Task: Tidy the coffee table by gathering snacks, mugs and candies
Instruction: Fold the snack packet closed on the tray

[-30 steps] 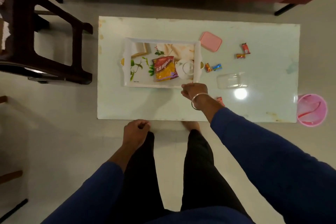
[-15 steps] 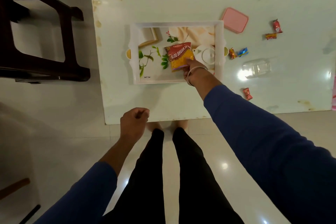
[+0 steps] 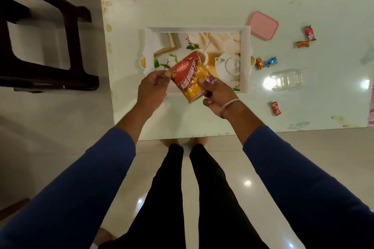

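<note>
A red and yellow snack packet [image 3: 190, 77] is lifted above the near edge of the white printed tray [image 3: 194, 29]. My right hand [image 3: 218, 95] grips its lower right side. My left hand [image 3: 152, 89] pinches its upper left corner. Several wrapped candies lie on the pale coffee table [image 3: 222, 10]: an orange one [image 3: 259, 63] and a blue one [image 3: 271, 61] beside the tray's right handle, two red-orange ones [image 3: 305, 39] farther right, and a red one [image 3: 275, 108] near the front edge.
A pink lid [image 3: 263, 25] lies beyond the tray's right corner. A clear plastic container [image 3: 287, 80] sits right of the tray. A dark wooden chair [image 3: 40, 32] stands left of the table. Something pink [image 3: 371, 107] shows at the right edge.
My right hand picked the snack packet up off the tray and drew it toward me. My left hand came up from beside my leg and took hold of the packet's corner.
</note>
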